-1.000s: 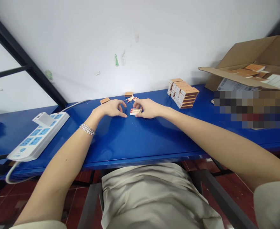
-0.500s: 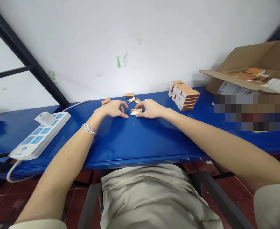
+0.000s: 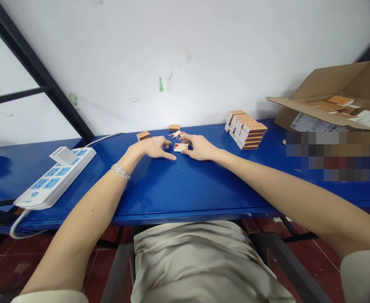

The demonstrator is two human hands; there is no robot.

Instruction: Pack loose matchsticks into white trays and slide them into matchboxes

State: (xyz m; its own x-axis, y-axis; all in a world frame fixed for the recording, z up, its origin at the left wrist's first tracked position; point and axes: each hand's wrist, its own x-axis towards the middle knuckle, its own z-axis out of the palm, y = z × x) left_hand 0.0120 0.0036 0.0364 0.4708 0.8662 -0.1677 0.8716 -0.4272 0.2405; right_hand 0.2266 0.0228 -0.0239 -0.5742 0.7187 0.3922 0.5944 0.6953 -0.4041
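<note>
A small open matchbox tray with matches in it lies on the blue table between my hands. My right hand grips its right end, thumb at the near side and fingers at the far side. On the left, my left hand is open, thumb stretched out and fingers curved close to the tray, with nothing held. Loose matches lie in a small pile just behind the tray. One matchbox cover stands by the wall, and a matchbox sits behind my left hand.
Stacked matchboxes stand at the right near the wall. Farther right is an open cardboard box holding more matchboxes, with a blurred patch before it. A white power strip with a plugged-in adapter lies on the left of the blue table.
My left hand has shifted slightly right, its thumb now stretched farther toward the tray. My right hand stays at the tray's right end. The whole view has shifted slightly.
</note>
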